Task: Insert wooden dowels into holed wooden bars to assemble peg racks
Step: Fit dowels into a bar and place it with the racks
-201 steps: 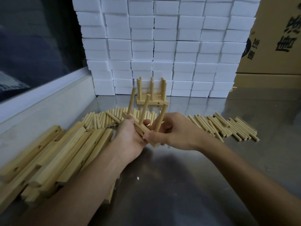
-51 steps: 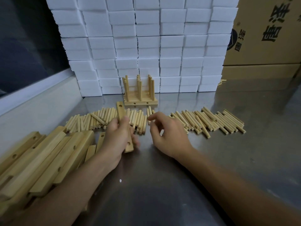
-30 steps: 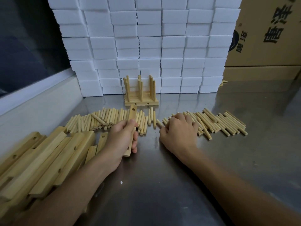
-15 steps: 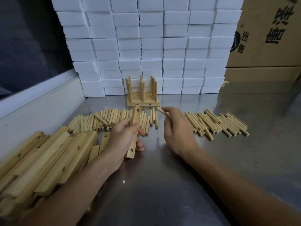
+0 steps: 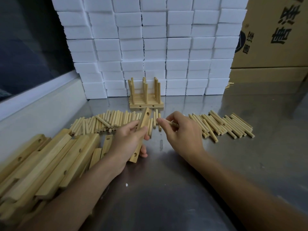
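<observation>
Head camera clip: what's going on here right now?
A person is building peg racks on a metal table. The left hand grips a holed wooden bar; the right hand pinches a dowel, not yet inserted. Finished racks stand behind the loose dowels.

Steel tabletop (image 5: 250, 164), grey and glossy, with soft reflections and faint scuffs. At its far edge, a wall of white foam blocks (image 5: 153, 47) stacked in staggered rows, rising out of view. To the right, 2 brown cardboard boxes (image 5: 275, 39), one upon the other, the upper printed with dark characters. To the left, a dark window (image 5: 25, 47) above a pale sill (image 5: 41, 97). Lighting dim and even
</observation>
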